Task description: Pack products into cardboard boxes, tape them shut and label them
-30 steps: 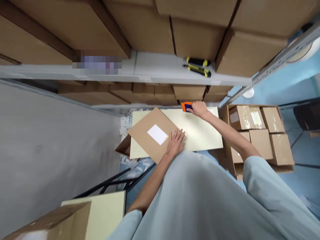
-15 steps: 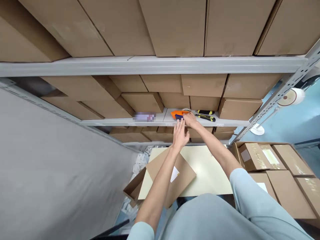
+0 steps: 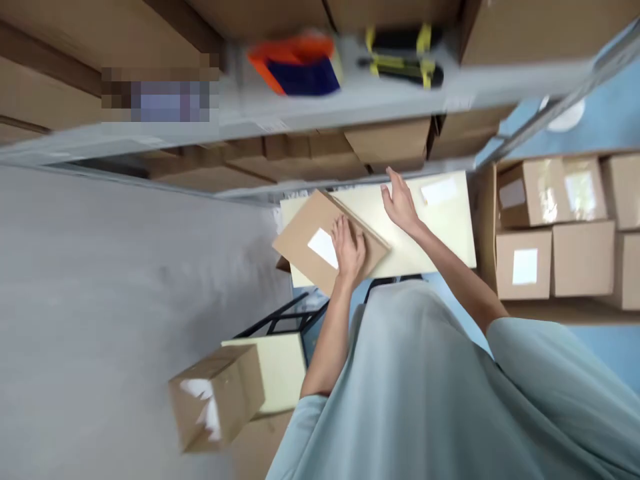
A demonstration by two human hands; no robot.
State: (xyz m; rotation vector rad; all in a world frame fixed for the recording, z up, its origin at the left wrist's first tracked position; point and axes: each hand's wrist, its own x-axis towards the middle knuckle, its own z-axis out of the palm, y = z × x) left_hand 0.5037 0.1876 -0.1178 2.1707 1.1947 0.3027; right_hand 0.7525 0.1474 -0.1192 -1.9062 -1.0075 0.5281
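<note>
A flat brown cardboard box [image 3: 313,233] with a white label lies on a pale yellow table [image 3: 440,233]. My left hand [image 3: 349,250] rests flat on its near right part, fingers stretched out. My right hand [image 3: 400,200] hovers open above the table just right of the box, holding nothing. An orange and blue tape dispenser [image 3: 295,63] sits on the grey shelf [image 3: 350,100] above, beside black and yellow utility knives [image 3: 403,57].
Brown cartons fill the shelves above and behind the table. Several sealed boxes [image 3: 550,227] with labels are stacked at the right. A small box [image 3: 215,397] stands on a second yellow surface [image 3: 280,370] at lower left. A grey wall runs along the left.
The tape dispenser has been left on the shelf. Both hands came down from the shelf; the left one is back on the flat box, the right one is empty over the table.
</note>
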